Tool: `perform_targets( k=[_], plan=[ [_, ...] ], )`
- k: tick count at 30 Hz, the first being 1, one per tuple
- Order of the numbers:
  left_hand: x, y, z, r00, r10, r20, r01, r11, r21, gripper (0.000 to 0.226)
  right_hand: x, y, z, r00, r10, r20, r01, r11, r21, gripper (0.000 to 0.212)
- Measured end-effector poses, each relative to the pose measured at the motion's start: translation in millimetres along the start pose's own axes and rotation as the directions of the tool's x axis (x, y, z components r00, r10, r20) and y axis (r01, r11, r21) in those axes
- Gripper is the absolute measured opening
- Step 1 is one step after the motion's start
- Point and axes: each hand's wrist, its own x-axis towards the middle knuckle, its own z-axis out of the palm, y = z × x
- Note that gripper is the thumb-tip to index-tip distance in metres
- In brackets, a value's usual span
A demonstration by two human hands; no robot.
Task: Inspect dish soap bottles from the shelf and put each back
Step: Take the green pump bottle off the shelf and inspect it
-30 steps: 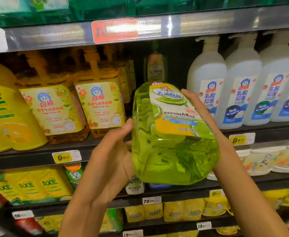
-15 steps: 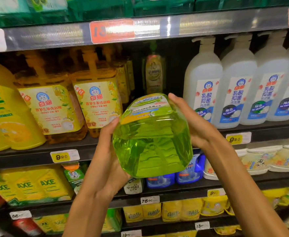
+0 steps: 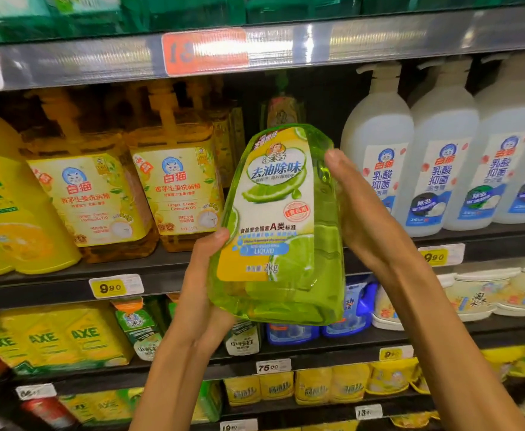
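- The green dish soap bottle (image 3: 278, 225) is held in the air in front of the shelf (image 3: 168, 276), label toward the camera.
- The left hand (image 3: 203, 293) cups its lower left side and base, fingers curled under.
- The right hand (image 3: 359, 213) presses flat along its right side, fingers straight.
- Amber bottles (image 3: 177, 185) stand far left, white pump bottles (image 3: 441, 169) far right.

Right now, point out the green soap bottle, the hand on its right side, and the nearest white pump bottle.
green dish soap bottle (image 3: 275, 213): head view, front label.
right hand (image 3: 359, 213): head view, palm against the bottle's side.
white pump bottle (image 3: 379, 132): head view, shoulder above the label.
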Motion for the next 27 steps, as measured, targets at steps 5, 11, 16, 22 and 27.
perform_targets(
  k=[5,11,16,22,27],
  plan=[
    [1.7,-7.6,-2.3,0.998,0.062,-0.013,-0.06,0.994,0.088,0.062,-5.1,-1.8,-4.7,0.996,-0.092,0.02,0.094,0.992,-0.083,0.098],
    [3.9,-3.8,9.1,0.953,0.284,0.108,-0.303,0.854,0.423,0.102,-2.7,-6.6,-13.7,0.991,-0.093,0.1,0.091,0.995,0.027,0.091],
    [5.6,-6.8,12.7,0.888,0.358,0.29,-0.46,0.67,0.583,0.101,-4.2,0.1,-5.8,0.998,-0.066,0.014,0.058,0.941,0.334,0.05],
    [10.8,-17.5,-11.2,0.939,0.333,0.083,-0.33,0.813,0.48,0.084,-6.3,6.4,-3.9,0.983,-0.181,0.042,0.138,0.863,0.486,0.042],
    [-3.2,-12.2,-26.9,0.992,0.075,0.102,-0.093,0.978,0.186,0.047,-8.2,12.5,-1.5,0.969,-0.207,0.137,0.112,0.857,0.503,0.05]
  ],
)
